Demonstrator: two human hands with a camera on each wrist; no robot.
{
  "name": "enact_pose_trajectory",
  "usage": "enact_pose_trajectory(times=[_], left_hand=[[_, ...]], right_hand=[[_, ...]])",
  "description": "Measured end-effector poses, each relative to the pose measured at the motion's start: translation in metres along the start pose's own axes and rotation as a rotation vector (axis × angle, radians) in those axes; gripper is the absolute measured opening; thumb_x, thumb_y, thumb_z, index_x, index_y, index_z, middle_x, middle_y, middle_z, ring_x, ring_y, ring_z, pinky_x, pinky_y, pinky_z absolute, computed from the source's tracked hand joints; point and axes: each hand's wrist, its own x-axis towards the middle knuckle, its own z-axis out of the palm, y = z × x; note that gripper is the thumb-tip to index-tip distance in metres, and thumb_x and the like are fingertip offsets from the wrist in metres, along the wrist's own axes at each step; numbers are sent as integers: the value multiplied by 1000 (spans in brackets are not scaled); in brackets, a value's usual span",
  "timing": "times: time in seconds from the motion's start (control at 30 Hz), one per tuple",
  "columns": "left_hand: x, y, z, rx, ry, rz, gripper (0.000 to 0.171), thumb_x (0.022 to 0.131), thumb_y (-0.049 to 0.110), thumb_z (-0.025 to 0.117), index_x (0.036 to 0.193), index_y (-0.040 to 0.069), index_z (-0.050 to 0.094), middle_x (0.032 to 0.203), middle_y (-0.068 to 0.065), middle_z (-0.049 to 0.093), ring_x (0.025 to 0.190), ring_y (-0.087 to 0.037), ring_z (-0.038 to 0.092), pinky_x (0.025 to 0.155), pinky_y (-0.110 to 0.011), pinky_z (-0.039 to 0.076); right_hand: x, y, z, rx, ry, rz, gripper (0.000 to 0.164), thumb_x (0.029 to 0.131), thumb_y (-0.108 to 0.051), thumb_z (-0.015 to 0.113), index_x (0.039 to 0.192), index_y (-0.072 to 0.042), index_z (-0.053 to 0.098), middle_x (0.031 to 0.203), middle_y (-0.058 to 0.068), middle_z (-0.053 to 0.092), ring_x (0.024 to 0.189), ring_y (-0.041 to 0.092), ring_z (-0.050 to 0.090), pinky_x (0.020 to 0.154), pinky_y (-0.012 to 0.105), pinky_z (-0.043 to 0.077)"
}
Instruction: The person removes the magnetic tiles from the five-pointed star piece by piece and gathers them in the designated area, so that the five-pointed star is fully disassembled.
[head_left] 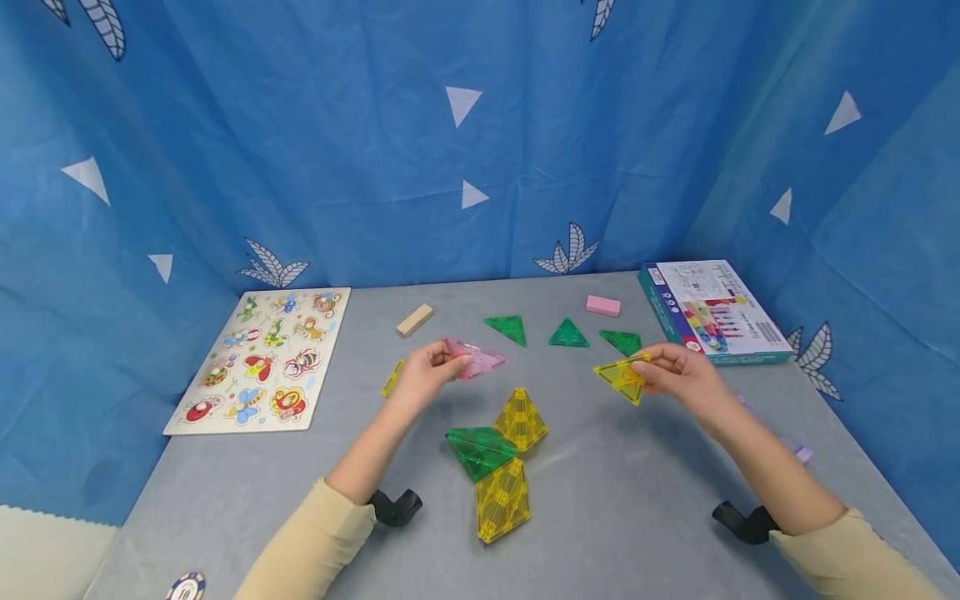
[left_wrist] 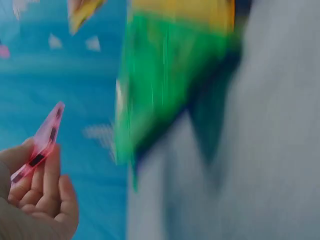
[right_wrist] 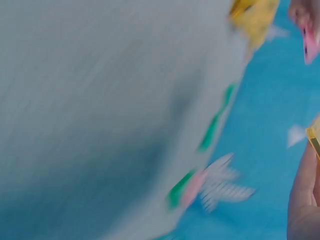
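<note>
My left hand [head_left: 433, 371] pinches a pink translucent triangular magnetic tile [head_left: 477, 360] between thumb and fingers, raised over the table. In the left wrist view the pink tile [left_wrist: 42, 147] is seen nearly edge-on. To the right, my right hand [head_left: 678, 373] pinches a yellow triangular tile [head_left: 624, 379] by one corner, also in the air; only a sliver of it shows in the right wrist view. Between and below the hands stands a cluster of built shapes: a green one [head_left: 480, 452] touching two yellow ones, the rear [head_left: 521, 419] and the front [head_left: 503, 502].
Flat green triangles [head_left: 568, 333] lie toward the back, near a pink block [head_left: 603, 306] and a wooden block [head_left: 415, 320]. An insect puzzle board [head_left: 258, 362] lies left, a box [head_left: 716, 312] back right. Purple pieces [head_left: 798, 451] sit behind the right forearm, a poker chip [head_left: 186, 587] front left.
</note>
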Motion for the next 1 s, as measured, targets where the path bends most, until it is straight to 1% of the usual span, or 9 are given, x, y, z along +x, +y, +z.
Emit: enact_pose_trajectory(times=[0.07, 0.17, 0.27, 0.37, 0.47, 0.6, 0.7, 0.83, 1.0], left_hand=[[21, -10, -7, -9, -14, -51, 26, 87, 27, 67, 78, 5, 57, 75, -10, 64, 81, -33, 61, 75, -47, 50], [47, -24, -14, 7, -60, -150, 22, 89, 23, 65, 78, 5, 58, 75, -6, 66, 78, -25, 64, 77, -42, 51], [65, -36, -16, 54, -100, -242, 21, 90, 23, 64, 78, 7, 59, 76, -3, 67, 73, -15, 64, 72, -34, 52], [76, -45, -17, 85, -117, -307, 21, 89, 25, 64, 77, 8, 59, 75, -2, 67, 69, -11, 63, 66, -27, 51], [81, -49, -18, 114, -117, -339, 21, 89, 25, 65, 78, 8, 58, 73, -2, 65, 65, -9, 61, 60, -23, 50], [84, -50, -19, 168, -122, -341, 21, 89, 23, 64, 82, 5, 55, 69, -3, 61, 60, -8, 58, 55, -20, 48], [83, -49, -21, 170, -130, -346, 20, 90, 22, 63, 89, 4, 55, 71, -4, 60, 59, -8, 57, 54, -19, 47], [80, -45, -24, 155, -139, -364, 25, 91, 21, 62, 102, 0, 56, 79, -7, 60, 63, -9, 58, 58, -21, 49], [74, -39, -31, 201, -172, -361, 48, 92, 24, 60, 129, -3, 46, 97, -13, 65, 73, -12, 64, 71, -26, 52]], right_hand=[[5, 14, -17, -26, 13, 73, 44, 92, -34, 59, 113, 4, 55, 100, 7, 66, 85, 17, 64, 78, 36, 53], [10, 34, -38, -26, -17, 199, 49, 92, -35, 58, 116, 7, 52, 99, 6, 63, 83, 13, 62, 78, 34, 53], [12, 50, -50, 8, -83, 289, 50, 94, -32, 56, 119, 11, 48, 97, 6, 62, 81, 13, 60, 77, 30, 53], [14, 59, -54, 46, -125, 336, 49, 95, -29, 55, 121, 12, 46, 94, 6, 61, 79, 12, 60, 75, 28, 54], [17, 65, -54, 57, -138, 354, 47, 95, -27, 54, 120, 12, 45, 92, 6, 60, 77, 12, 60, 74, 28, 54], [22, 67, -51, 46, -151, 376, 47, 95, -26, 55, 120, 13, 45, 90, 5, 60, 77, 12, 59, 74, 28, 54], [23, 67, -50, 40, -168, 379, 49, 95, -24, 54, 123, 14, 43, 91, 5, 61, 79, 13, 59, 74, 29, 54], [21, 63, -50, 7, -194, 364, 54, 96, -24, 54, 131, 14, 38, 99, 6, 61, 83, 13, 59, 77, 29, 53], [19, 56, -53, -83, -216, 342, 62, 96, -26, 52, 136, 15, 31, 114, 16, 58, 92, 16, 60, 81, 32, 52]])
